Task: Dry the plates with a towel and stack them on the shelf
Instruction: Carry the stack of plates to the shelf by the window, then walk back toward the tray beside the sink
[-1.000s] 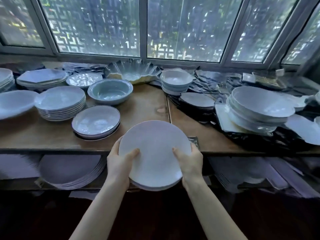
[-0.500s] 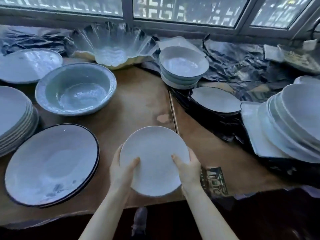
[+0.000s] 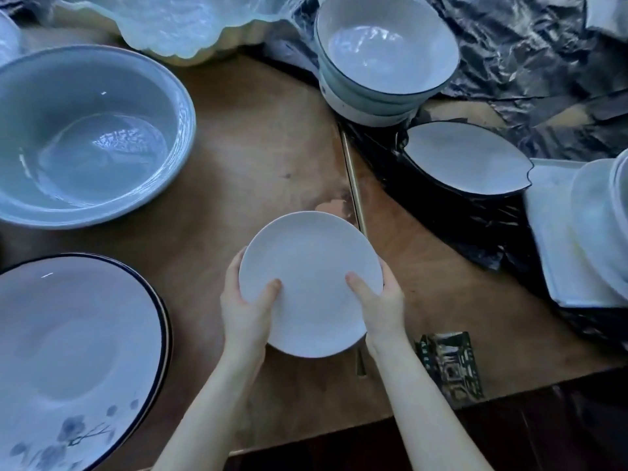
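The white plate (image 3: pixel 306 277) has been carried forward and now sits low over the worktop (image 3: pixel 265 147); its rim is clasped by the left grip (image 3: pixel 244 307) and right grip (image 3: pixel 382 307), thumbs on top; setting-down is judged near; no towel is seen.

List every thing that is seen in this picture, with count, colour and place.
plain plate: one seen, white, centre, held
wide bowl: one, pale blue-green, left
flowered plates: stack, white, dark rim, lower left
deep bowls: stack, white, dark rim, top
petal-shaped dish: one, white, dark rim, right
scalloped dish: one, translucent, top
white dishes: pile, right edge
plastic sheet: one, black, right
shelf top: one, brown, beneath the dishes
printed card: one, dark, near edge
left hand: one, grips plate's left rim
right hand: one, grips plate's right rim
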